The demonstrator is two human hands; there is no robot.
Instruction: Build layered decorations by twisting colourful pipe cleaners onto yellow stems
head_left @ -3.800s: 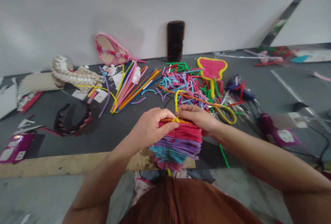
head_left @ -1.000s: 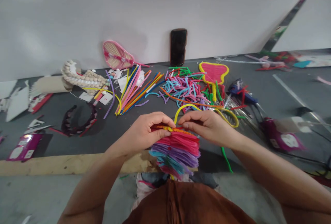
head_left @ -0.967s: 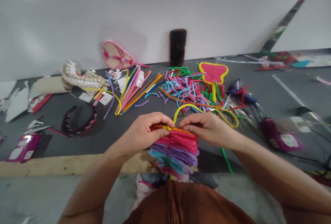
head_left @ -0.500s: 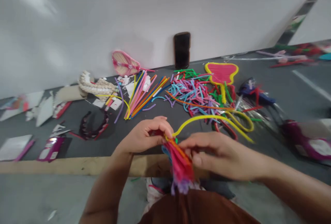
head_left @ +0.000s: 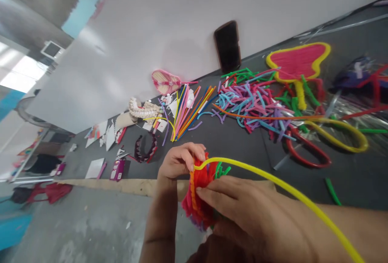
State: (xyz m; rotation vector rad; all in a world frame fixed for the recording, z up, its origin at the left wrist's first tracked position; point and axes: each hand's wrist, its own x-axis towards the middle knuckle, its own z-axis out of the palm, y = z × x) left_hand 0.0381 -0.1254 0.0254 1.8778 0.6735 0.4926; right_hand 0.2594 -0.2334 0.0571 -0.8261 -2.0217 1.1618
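A bundle of pipe cleaner pieces point(head_left: 202, 180), red, pink and purple with green tips at its far side, is held low in front of me, turned on its side. An orange twisted strip runs along its edge. My left hand point(head_left: 180, 161) pinches its upper end, where a long yellow pipe cleaner point(head_left: 266, 175) comes out. That yellow length arcs over my right hand point(head_left: 248, 210) and out at the lower right. The right hand lies against the bundle with fingers on its red side; its thumb is hidden.
Cut pipe cleaner pieces point(head_left: 251, 101) lie heaped beyond my hands, with red-handled scissors point(head_left: 315, 160) to the right. A pink and yellow paddle shape point(head_left: 298, 62), long pipe cleaners point(head_left: 188, 113), a dark headband point(head_left: 145, 155) and a phone point(head_left: 228, 46) are on the table.
The bundle has turned from facing me to sideways. My right hand has moved from the top edge onto its side, and the yellow pipe cleaner now stretches right. My view has swung left and tilted.
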